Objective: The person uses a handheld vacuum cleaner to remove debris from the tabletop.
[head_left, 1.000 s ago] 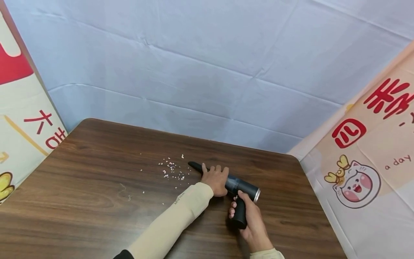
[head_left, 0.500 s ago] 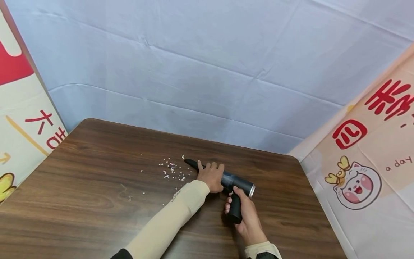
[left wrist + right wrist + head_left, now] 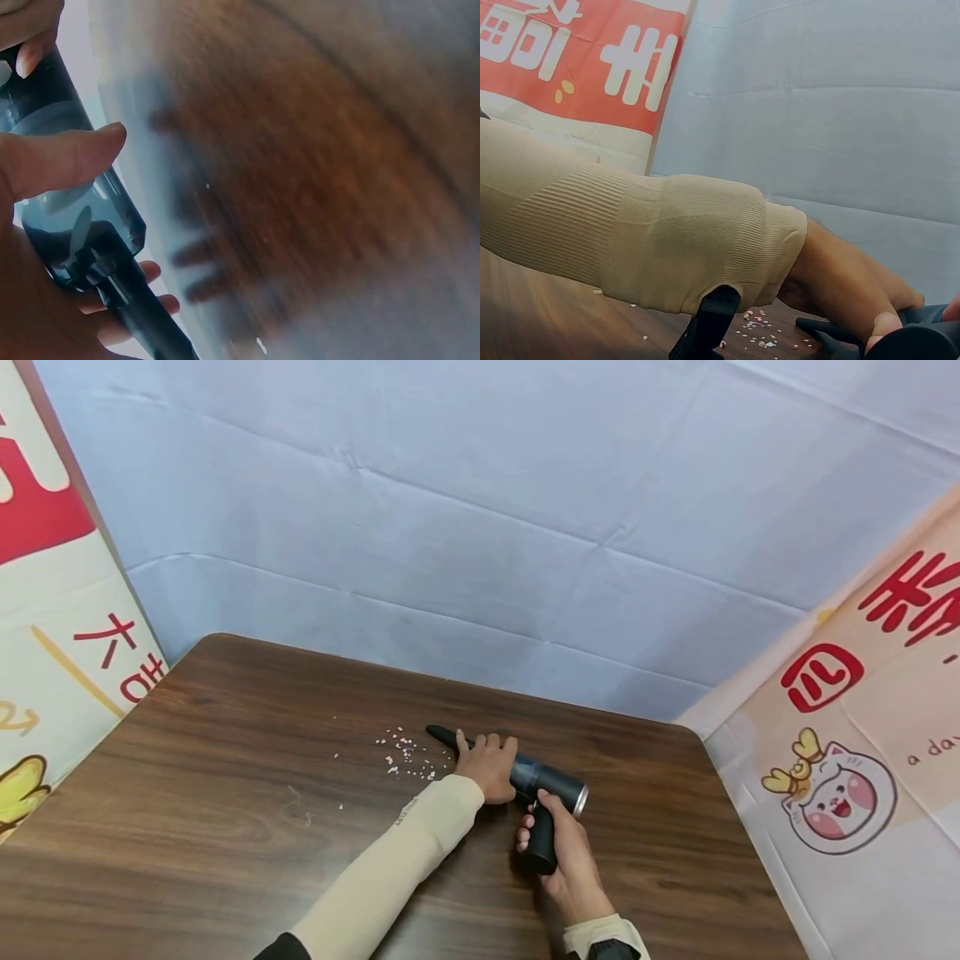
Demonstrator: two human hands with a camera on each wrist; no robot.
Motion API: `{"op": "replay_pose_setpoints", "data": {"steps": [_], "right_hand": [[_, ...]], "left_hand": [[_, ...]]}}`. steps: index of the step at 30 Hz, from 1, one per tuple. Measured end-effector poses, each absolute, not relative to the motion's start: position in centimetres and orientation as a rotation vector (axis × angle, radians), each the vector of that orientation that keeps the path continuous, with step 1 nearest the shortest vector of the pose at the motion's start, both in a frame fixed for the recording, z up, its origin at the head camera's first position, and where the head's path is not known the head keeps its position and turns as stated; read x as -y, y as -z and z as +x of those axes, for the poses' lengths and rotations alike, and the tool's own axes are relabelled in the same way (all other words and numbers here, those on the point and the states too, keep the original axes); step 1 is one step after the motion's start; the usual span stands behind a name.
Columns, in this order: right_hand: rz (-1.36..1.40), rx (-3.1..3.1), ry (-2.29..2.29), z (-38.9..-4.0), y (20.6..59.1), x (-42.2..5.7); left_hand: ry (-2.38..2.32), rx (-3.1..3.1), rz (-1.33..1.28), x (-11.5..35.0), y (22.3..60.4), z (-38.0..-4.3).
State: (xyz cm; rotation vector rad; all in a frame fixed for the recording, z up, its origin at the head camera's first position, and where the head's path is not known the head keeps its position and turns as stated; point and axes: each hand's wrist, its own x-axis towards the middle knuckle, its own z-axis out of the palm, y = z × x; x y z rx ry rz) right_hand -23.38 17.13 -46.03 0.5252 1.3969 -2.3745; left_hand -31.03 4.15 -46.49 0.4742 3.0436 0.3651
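"What's happening?"

"The right hand (image 3: 573, 860) is gripping a black pistol-shaped tool (image 3: 561, 787)'s handle (image 3: 541, 845); the left hand (image 3: 486, 770) is clasping its barrel (image 3: 527, 773)."

"Where's the tool?"

"Its nozzle (image 3: 441, 736) is reaching just beside pale scraps (image 3: 406, 749) on a wooden table (image 3: 247, 735)."

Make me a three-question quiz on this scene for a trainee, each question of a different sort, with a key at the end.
1. Multiple choice: Which hand grips the handle of the black handheld device?
A) the left
B) the right
C) neither

2. True or false: The left hand also holds the device, nearer the nozzle tip than the other hand.

3. Fill in the blank: In the head view, most of the pale bits lie to the ____ of the nozzle tip.

Key:
1. B; the right hand is on the handle.
2. True.
3. Left.
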Motion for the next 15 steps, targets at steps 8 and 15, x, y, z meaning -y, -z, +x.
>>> {"op": "replay_pose_setpoints", "data": {"steps": [8,15], "right_hand": [[0.549,-1.401,2.361,-22.5,45.6,-18.3],[0.584,-1.413,2.311,-21.4,45.4,-20.5]], "left_hand": [[-0.343,-3.033,0.483,-5.5,46.5,-30.5],[-0.317,-3.030,0.518,-7.7,46.5,-29.5]]}}
